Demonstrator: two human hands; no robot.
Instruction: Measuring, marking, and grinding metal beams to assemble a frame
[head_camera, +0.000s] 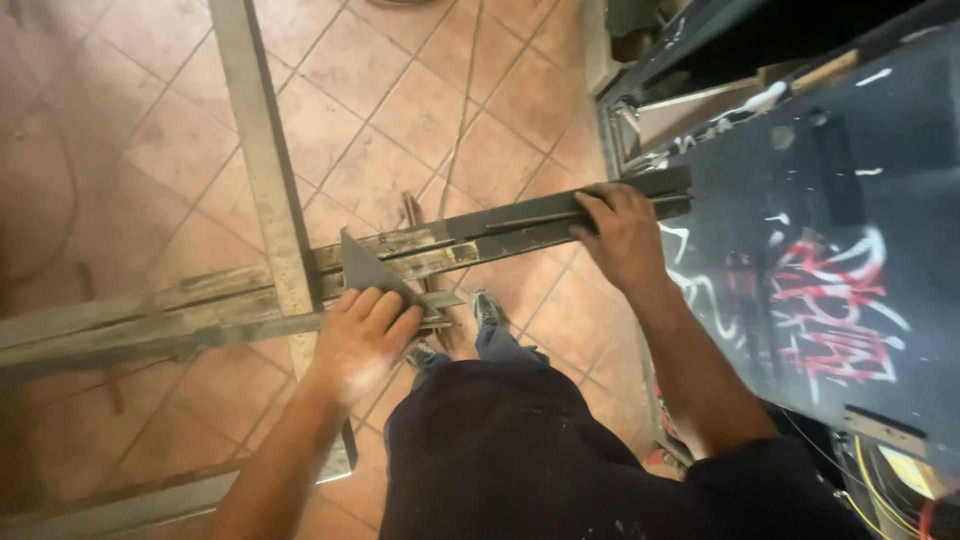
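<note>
Left hand (362, 340) lies flat, fingers together, pressing a triangular square (372, 270) against the bars (200, 315), seemingly to check the angle; right hand (622, 235), at three o'clock, wraps the dark bar (520, 232), steadying it.

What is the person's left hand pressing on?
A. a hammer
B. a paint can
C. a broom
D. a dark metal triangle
D: the left hand lies flat on a dark metal triangle set against the long steel bars, while the right hand grips the dark bar further along.
</note>
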